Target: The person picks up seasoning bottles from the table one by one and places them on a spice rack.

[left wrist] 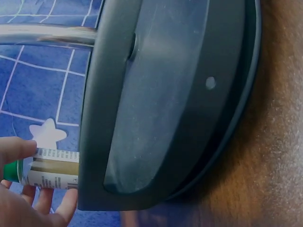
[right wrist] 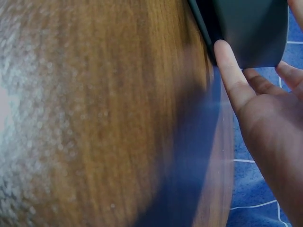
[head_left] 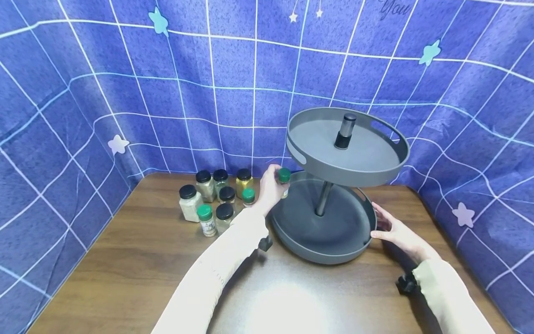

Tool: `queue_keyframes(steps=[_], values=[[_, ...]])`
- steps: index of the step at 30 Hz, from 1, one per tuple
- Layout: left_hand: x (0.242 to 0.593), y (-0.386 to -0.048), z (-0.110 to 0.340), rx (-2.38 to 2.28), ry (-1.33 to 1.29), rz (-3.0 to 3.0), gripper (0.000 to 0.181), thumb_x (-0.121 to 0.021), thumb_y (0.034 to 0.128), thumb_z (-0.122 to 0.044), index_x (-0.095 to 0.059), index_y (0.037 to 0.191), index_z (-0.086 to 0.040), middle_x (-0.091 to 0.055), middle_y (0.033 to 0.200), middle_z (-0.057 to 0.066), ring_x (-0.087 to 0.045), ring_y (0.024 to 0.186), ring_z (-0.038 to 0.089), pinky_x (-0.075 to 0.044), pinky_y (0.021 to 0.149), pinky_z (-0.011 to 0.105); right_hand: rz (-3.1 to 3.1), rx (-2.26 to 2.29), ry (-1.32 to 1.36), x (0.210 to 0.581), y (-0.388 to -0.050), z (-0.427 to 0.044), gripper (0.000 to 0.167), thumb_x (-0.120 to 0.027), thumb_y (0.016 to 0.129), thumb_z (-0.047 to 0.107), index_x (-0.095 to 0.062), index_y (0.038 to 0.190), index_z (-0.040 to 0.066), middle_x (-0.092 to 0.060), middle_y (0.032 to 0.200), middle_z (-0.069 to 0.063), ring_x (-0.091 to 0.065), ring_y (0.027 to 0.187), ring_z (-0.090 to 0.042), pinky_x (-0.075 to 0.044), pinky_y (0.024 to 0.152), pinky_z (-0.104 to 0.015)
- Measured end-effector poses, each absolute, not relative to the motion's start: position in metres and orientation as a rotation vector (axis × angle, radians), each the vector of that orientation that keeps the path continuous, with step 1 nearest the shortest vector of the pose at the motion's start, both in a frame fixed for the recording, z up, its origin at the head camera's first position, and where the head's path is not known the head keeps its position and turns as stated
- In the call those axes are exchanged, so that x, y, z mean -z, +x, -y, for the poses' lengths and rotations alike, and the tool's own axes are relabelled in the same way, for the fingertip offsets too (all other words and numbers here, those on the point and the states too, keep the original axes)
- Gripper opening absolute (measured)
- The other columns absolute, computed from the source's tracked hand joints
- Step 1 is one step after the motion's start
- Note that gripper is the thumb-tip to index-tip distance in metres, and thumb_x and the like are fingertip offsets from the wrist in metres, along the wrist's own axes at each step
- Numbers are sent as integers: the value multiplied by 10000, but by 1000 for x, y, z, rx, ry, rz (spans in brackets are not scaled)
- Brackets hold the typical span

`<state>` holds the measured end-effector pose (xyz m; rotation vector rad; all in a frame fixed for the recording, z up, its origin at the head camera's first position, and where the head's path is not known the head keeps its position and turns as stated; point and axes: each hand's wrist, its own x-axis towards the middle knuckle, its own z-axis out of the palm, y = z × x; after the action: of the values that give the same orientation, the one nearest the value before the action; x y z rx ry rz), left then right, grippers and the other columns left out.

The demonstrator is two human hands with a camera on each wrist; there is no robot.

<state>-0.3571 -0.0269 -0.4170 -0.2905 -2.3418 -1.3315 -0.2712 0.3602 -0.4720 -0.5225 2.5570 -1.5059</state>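
A green-capped spice jar [head_left: 284,176] is held in the left hand [head_left: 273,189] at the left rim of the lower tray [head_left: 321,256] of a grey two-tier stand. In the left wrist view, the fingers of the left hand [left wrist: 33,198] curl round the labelled jar [left wrist: 54,168], whose base is against the tray's side wall [left wrist: 94,142]. My right hand [head_left: 398,234] touches the lower tray's right edge, fingers spread and extended. Up close in the right wrist view, the right hand [right wrist: 270,113] has its fingertips at the dark tray wall [right wrist: 255,33].
Several jars with black or green lids, among them a white-filled jar [head_left: 190,204] and a green-lidded one [head_left: 207,220], stand left of the left hand. The upper tray [head_left: 346,174] overhangs the lower one. A blue curtain [head_left: 233,83] hangs behind the wooden table [head_left: 137,264].
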Motion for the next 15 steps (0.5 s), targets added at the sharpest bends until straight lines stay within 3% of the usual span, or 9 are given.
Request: queue_keyframes(steps=[15], values=[[422, -364, 25, 1254, -257, 2403, 444, -788, 677, -30, -568, 1062, -40, -629, 999, 162, -596, 950, 295, -474, 871, 390, -2558, 1514, -534, 472, -270, -360, 843, -653, 876, 82, -112, 1520, 135, -307, 1443, -283, -425, 1168, -88, -363, 907, -111]])
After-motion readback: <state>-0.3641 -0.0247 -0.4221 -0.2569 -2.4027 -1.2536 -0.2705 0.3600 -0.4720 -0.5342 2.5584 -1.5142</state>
